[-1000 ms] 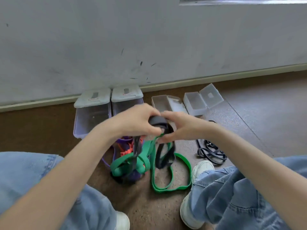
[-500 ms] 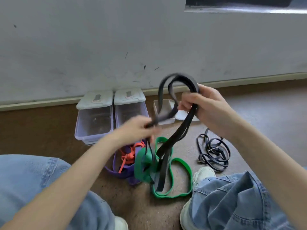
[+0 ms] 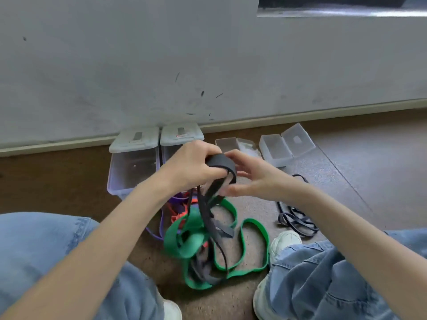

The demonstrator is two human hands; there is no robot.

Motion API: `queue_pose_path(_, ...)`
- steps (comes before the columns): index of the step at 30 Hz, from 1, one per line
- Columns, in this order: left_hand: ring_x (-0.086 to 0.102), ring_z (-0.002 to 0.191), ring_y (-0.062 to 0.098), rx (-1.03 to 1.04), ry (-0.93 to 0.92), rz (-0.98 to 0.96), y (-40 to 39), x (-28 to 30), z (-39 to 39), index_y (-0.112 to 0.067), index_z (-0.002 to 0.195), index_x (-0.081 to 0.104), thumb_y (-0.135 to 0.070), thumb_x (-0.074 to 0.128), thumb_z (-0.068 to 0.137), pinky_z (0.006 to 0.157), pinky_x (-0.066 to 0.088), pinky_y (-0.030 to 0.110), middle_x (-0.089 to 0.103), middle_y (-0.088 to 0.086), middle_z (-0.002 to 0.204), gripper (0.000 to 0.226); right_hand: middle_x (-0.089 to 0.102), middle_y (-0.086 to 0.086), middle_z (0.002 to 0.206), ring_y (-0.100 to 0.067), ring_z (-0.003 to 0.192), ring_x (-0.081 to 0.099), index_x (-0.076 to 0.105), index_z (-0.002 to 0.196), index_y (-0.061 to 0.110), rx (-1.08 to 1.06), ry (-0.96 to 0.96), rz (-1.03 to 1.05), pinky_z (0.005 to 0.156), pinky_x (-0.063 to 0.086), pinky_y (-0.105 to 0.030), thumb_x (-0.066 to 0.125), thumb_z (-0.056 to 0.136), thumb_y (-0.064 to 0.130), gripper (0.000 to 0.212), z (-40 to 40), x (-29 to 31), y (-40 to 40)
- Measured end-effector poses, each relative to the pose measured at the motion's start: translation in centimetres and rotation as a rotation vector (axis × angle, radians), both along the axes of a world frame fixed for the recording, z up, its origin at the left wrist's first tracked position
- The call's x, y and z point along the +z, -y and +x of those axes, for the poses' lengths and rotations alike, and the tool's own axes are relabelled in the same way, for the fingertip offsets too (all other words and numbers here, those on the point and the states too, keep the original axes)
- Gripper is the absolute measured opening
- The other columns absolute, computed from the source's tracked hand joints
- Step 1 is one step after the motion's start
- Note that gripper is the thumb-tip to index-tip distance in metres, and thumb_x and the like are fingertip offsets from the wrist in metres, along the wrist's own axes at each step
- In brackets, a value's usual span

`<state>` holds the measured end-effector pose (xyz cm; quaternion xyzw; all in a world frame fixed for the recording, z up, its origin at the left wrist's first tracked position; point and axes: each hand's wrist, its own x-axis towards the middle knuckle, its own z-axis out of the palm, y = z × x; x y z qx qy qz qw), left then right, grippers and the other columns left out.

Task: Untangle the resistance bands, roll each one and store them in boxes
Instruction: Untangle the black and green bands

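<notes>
Far left, against the wall: two tall clear boxes point(image 3: 132, 168) side by side with pale lids, the second one point(image 3: 182, 137) half hidden behind the hands. In front of them, left hand point(image 3: 193, 168) raised above the floor, fingers curled over a small roll of the black band point(image 3: 220, 163), thumb clamping it from below. Hanging from that roll, loose black lengths (blurred) dropping into the tangle beneath. On the brown floor between the knees: purple band point(image 3: 161, 227) and orange band point(image 3: 176, 215) bunched to the left, green band point(image 3: 254, 227) looping wide to the right. Right hand point(image 3: 254, 181) just beside the roll, fingers spread and only lightly bent, fingertips touching the black loop's edge, thumb beneath. Farther right, two small open boxes point(image 3: 273, 148) near the wall, and a thin dark band point(image 3: 298, 222) heaped apart by the white shoe point(image 3: 285, 242).
</notes>
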<state>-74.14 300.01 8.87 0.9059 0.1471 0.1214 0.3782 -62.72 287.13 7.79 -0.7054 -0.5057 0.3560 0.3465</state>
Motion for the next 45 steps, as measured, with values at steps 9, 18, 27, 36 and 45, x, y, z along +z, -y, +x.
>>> queue_pose_path(9,0.067,0.074,0.014,-0.058,0.007,-0.389,-0.9,-4.9,0.2,-0.027,0.072,0.063,-0.017,0.068,0.082,0.077,0.052,0.033,0.071,0.002,0.073,0.015,0.049,0.008,0.047,-0.011,0.05,0.048,0.06,0.065,0.008,-0.122,-0.161,0.248,0.065,0.043,-0.029,0.056,0.089,0.006,0.024,0.5,2.3,1.1)
queue_pose_path(18,0.06,0.073,0.008,-0.034,-0.089,-0.366,-1.8,-7.8,-0.5,-0.019,0.076,0.061,-0.015,0.059,0.09,0.073,0.047,0.018,0.064,-0.003,0.077,0.015,0.047,0.01,0.044,-0.011,0.047,0.05,0.057,0.06,0.018,-0.208,-0.129,0.282,0.065,0.051,-0.025,0.059,0.09,0.016,0.03,3.6,3.7,1.3)
queue_pose_path(27,0.048,0.06,0.003,0.076,0.112,-0.522,-2.8,-0.3,-0.5,-0.016,0.099,0.06,-0.009,0.05,0.095,0.06,0.042,0.015,0.049,-0.001,0.072,0.013,0.041,0.003,0.05,-0.01,0.043,0.037,0.065,0.095,0.004,-0.134,-0.353,0.037,0.052,0.044,-0.021,0.064,0.085,0.014,0.014,3.8,1.2,2.3)
queue_pose_path(36,0.062,0.083,-0.004,-0.264,-0.414,-0.422,0.2,-7.8,-0.4,-0.021,0.096,0.066,-0.012,0.063,0.088,0.074,0.046,0.011,0.068,-0.022,0.083,0.013,0.037,0.006,0.043,-0.006,0.036,0.027,0.064,0.069,0.01,-0.2,-0.711,0.452,0.044,0.034,-0.018,0.056,0.085,0.027,0.025,2.6,3.3,0.9)
queue_pose_path(45,0.049,0.041,-0.002,0.116,0.174,-0.654,-4.3,0.9,-0.7,-0.014,0.078,0.06,-0.019,0.061,0.086,0.037,0.033,0.007,0.061,-0.007,0.052,0.009,0.063,-0.004,0.107,-0.016,0.091,0.06,0.054,0.122,0.009,-0.309,0.23,-0.189,0.086,0.049,-0.035,0.072,0.079,0.028,0.05,5.4,2.5,2.5)
